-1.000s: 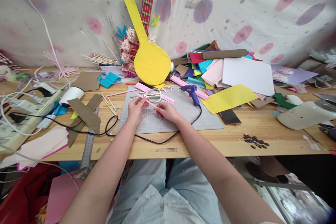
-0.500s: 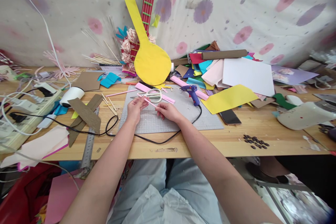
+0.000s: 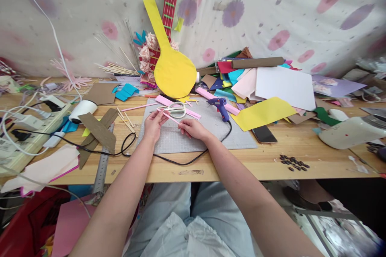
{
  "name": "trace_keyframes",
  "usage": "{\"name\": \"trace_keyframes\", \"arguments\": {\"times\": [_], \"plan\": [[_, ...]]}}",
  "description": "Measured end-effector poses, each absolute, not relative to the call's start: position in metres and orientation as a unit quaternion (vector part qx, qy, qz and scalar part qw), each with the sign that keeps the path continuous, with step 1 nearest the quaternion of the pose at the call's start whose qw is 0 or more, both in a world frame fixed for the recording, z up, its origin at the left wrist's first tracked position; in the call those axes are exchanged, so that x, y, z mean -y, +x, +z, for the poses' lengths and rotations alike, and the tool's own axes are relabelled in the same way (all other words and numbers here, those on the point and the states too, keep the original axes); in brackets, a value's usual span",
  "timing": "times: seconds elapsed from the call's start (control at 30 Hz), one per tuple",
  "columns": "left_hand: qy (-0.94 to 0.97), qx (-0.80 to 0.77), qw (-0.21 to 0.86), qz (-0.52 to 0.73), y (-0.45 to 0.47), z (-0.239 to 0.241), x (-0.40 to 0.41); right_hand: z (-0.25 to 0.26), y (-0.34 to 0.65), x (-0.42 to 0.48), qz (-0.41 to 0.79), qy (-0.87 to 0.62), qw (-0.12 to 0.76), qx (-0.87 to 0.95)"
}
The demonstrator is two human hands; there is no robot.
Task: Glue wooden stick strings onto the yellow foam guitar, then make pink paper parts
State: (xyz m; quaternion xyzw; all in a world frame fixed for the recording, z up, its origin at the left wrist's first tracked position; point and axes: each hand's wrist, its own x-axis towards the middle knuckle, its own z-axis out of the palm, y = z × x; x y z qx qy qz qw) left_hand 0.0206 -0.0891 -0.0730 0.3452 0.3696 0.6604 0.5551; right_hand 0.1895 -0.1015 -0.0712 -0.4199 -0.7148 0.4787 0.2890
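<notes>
A thin pink strip is stretched between my two hands above the grey cutting mat. My left hand pinches its far-left end, and my right hand pinches the right end; both are closed. Just beyond my fingers lies a pair of scissors with white handles, its blades partly hidden by my left hand. Pink strips lie flat about it, among them a wide pink strip. Right of these rests a purple glue gun with a black cord.
A yellow banjo-shaped piece leans at the back on a red flower-trimmed guitar. Coloured sheets and a yellow sheet lie right, above a phone. Black beads sit near the front edge. A power strip and cords occupy the left.
My left hand has shifted slightly left, with the strip's left end moving along. My right hand is nearly still.
</notes>
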Motion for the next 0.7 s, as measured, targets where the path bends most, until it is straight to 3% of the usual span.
{"name": "trace_keyframes", "arguments": {"times": [0.37, 0.53, 0.7], "plan": [[0.315, -0.411, 0.527, 0.674, 0.0215, -0.0751, 0.0872, -0.0713, 0.1846, 0.1021, 0.401, -0.431, 0.261, 0.765], [0.347, -0.425, 0.519, 0.656, 0.0244, -0.0757, 0.0889, -0.0739, 0.1855, 0.1002, 0.334, -0.464, 0.304, 0.762], [0.335, -0.439, 0.524, 0.648, 0.0262, -0.0760, 0.0875, -0.0759, 0.1889, 0.0973, 0.393, -0.454, 0.298, 0.742]]}}
